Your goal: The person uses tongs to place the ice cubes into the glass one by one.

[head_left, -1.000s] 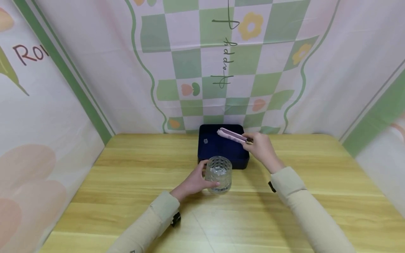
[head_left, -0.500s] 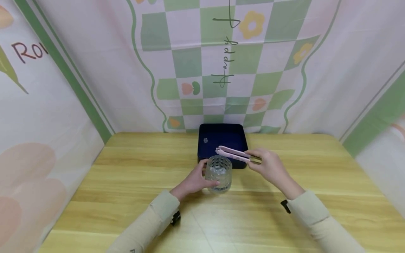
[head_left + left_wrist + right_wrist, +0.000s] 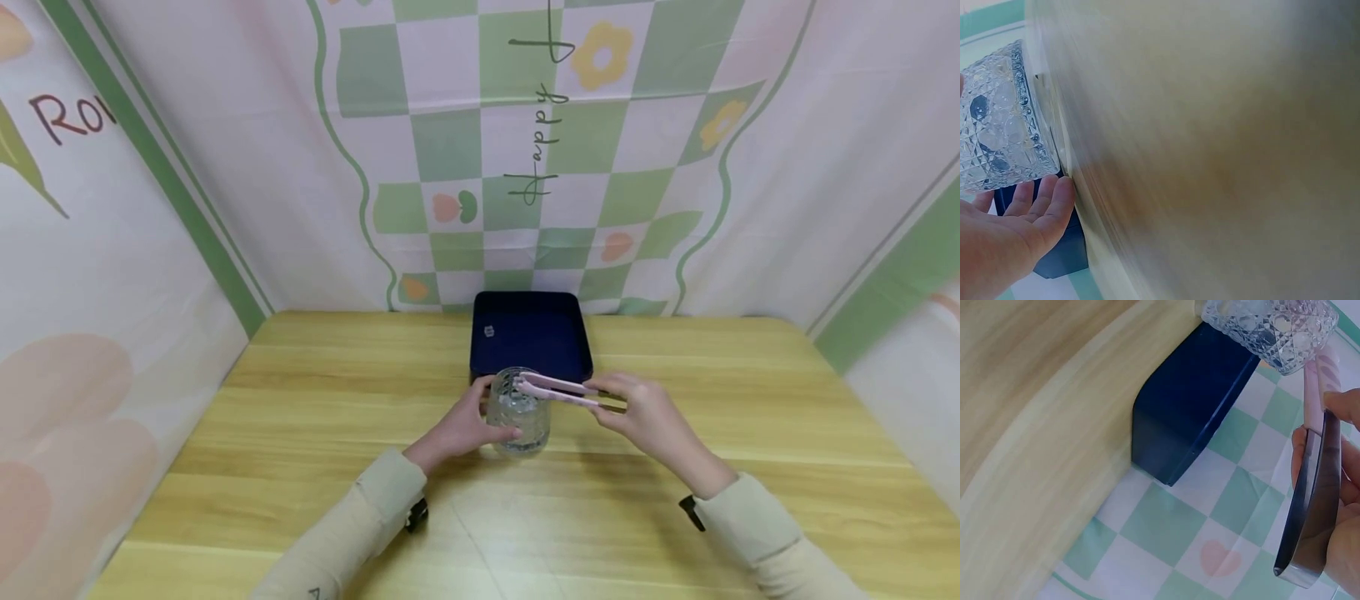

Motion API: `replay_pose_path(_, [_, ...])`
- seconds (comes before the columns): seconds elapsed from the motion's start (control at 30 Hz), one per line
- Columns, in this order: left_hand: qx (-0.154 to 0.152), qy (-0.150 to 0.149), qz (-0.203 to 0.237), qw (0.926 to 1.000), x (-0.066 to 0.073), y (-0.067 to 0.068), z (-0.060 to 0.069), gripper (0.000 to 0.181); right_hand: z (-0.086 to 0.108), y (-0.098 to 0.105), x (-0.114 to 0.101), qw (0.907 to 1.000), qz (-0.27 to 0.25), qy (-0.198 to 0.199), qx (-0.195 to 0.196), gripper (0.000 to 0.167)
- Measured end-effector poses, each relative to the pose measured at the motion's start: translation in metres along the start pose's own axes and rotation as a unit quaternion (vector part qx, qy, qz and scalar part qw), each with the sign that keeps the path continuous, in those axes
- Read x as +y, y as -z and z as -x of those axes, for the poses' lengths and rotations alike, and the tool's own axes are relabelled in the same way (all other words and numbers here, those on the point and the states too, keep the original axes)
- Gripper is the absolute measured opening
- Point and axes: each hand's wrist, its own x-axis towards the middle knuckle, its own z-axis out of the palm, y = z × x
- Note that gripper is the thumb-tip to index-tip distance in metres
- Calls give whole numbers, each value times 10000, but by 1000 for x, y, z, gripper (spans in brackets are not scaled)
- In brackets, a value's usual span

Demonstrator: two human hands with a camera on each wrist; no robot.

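A clear patterned glass (image 3: 534, 429) stands on the table, with clear lumps visible inside it. My left hand (image 3: 461, 429) holds it from the left, thumb in front and fingers behind. In the left wrist view, fingers (image 3: 1054, 212) lie along its side. My right hand (image 3: 648, 417) grips pink-tipped tongs (image 3: 562, 397) with metal handles (image 3: 1310, 525). The tongs' tips are at the glass's mouth; whether they pinch anything is too small to tell. Behind the glass is a dark blue tray (image 3: 540, 337), with a small clear cube (image 3: 489, 331) at its left.
The wooden table (image 3: 315, 400) extends to both sides of the tray. Its back edge meets a hanging cloth (image 3: 442, 150) with green and white checks. More printed cloth (image 3: 112, 275) hangs along the left.
My right hand has moved the tongs from above the tray toward me and down to the glass's mouth. The left hand and glass have stayed in place.
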Motion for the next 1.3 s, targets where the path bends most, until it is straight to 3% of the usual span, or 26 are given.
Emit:
replay_pose_path(0.73, [-35, -40, 3, 10000, 0, -1, 0, 91, 3, 1, 1, 9997, -4, -65, -240, 33])
replay_pose_path(1.3, [13, -91, 68, 9999, -1, -2, -1, 92, -1, -4, -1, 10000, -5, -27, -86, 39])
